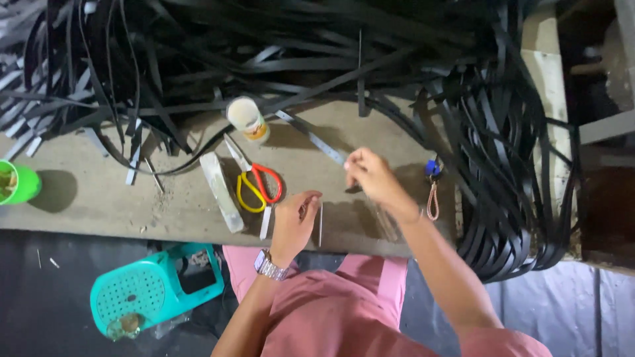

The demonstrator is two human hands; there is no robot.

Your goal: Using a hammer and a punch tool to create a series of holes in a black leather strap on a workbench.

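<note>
On the surface (99, 198), both my hands work a thin strip close to the near edge.

My left hand (293, 221) has its grip pinched narrow on a thin pale strip (321, 223), whose long axis runs away from me, standing just right of that hand. My right hand (370, 177) sits farther out and to the right, fingers closed on something too small for me to tell; it lies above and right of the strip, so the left hand is nearer. Just left of my left hand lie scissors (256, 185) with red and yellow handles, a pale block (221, 192) and a small bottle (248, 120). Black straps (297, 46) pile behind.
</note>
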